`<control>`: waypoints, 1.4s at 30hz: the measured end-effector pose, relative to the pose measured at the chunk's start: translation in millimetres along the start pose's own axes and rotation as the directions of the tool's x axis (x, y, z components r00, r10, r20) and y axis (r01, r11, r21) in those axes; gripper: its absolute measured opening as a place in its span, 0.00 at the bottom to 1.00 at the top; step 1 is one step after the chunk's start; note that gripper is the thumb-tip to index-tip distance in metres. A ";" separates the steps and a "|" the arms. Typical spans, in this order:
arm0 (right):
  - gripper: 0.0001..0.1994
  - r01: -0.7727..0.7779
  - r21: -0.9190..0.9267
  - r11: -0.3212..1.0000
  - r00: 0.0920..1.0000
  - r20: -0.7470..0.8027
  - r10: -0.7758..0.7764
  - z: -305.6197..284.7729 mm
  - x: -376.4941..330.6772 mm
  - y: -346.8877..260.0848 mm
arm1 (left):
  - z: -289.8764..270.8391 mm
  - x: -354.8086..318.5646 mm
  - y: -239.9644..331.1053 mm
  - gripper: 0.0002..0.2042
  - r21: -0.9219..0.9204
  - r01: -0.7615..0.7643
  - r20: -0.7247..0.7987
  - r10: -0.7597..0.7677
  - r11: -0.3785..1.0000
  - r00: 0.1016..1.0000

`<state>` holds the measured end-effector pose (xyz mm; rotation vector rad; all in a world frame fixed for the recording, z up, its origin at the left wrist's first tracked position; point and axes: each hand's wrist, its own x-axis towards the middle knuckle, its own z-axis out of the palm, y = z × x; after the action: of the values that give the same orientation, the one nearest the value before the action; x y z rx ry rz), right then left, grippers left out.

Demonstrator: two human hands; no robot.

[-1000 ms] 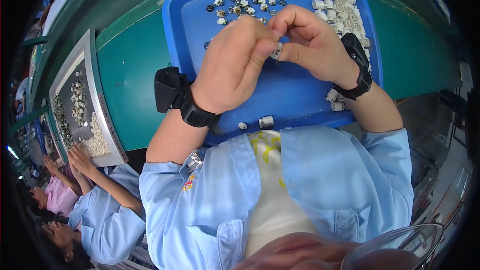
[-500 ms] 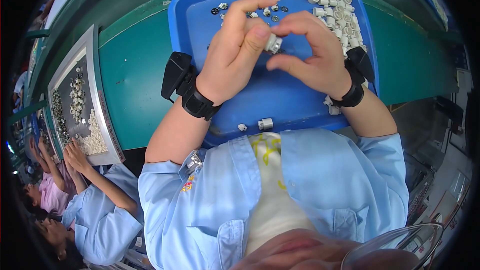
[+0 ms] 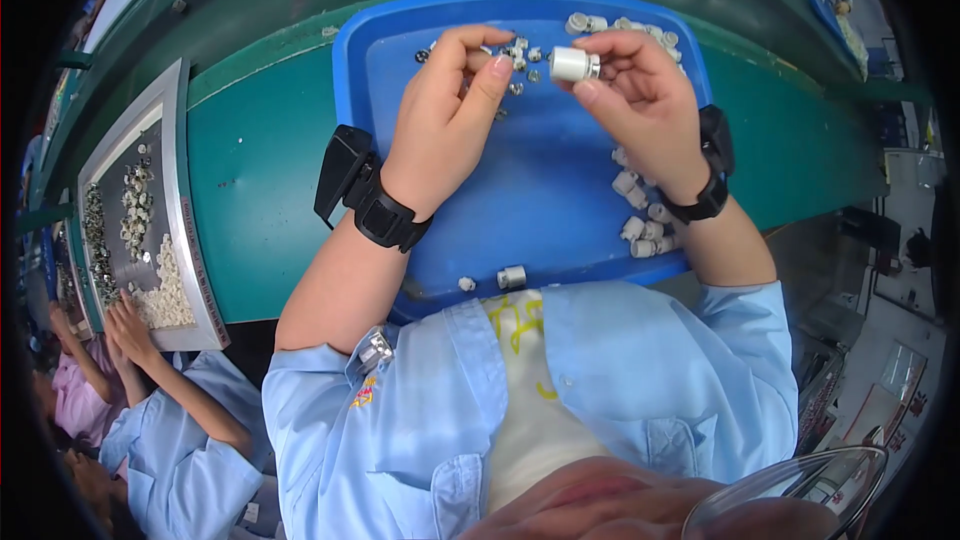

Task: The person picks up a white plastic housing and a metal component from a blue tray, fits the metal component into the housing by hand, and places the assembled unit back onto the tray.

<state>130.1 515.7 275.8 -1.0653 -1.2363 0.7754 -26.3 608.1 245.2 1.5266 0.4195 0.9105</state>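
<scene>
My right hand grips a small white cylindrical fitting with a silvery metal end between thumb and fingers, held above the blue tray. To its left, my left hand is raised with thumb and curled index finger apart; I see nothing between them. Small black, white and metallic parts lie in the tray behind the left fingertips. Similar white fittings are grouped along the tray's right side, partly hidden by my right hand and arm. A single fitting and a small white piece rest at the near edge.
The tray sits on a green bench. At the left, a metal-framed tray carries piles of white and metallic small parts. A co-worker's hands are at its near edge, with another person beyond. Black devices are strapped to both my wrists.
My hands have moved apart. The fitting, formerly between both hands, is now in my right hand, turned with its white body toward the left. The view has shifted slightly.
</scene>
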 end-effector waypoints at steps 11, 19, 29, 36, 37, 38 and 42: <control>0.17 -0.046 -0.967 0.252 0.999 -0.052 -0.017 -160.5 237.1 103.2 | -3.9 5.2 -10.1 0.06 0.535 -0.096 0.128 0.032 0.839 0.991; 0.26 -0.292 -0.956 0.043 0.932 -0.274 0.239 -191.3 286.7 184.2 | -6.7 5.8 -11.3 0.05 0.479 0.046 0.160 -0.139 0.877 0.977; 0.14 0.062 -0.751 0.657 0.885 0.345 0.312 -99.0 166.8 57.4 | -5.7 4.3 -16.1 0.05 0.398 0.067 0.127 -0.128 0.915 0.984; 0.15 0.233 -0.880 0.413 0.907 0.350 0.234 -44.3 43.7 38.2 | -5.8 9.2 -12.8 0.08 0.335 0.183 0.118 -0.233 0.924 0.965; 0.14 0.194 -0.882 0.430 0.929 0.305 0.208 -38.7 37.7 39.7 | -5.8 9.3 -12.9 0.08 0.315 0.177 0.105 -0.220 0.932 0.970; 0.14 0.190 -0.882 0.430 0.932 0.300 0.204 -36.6 34.8 43.4 | -5.6 9.0 -13.2 0.08 0.295 0.173 0.090 -0.207 0.940 0.974; 0.13 0.064 -0.900 0.432 0.906 0.233 0.353 -33.2 42.6 50.6 | -5.7 12.0 -11.4 0.08 0.272 0.182 0.056 -0.204 0.945 0.977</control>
<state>174.9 565.1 243.8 -1.9959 -2.0376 0.4089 -20.3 622.7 237.6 1.7260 0.6393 0.6525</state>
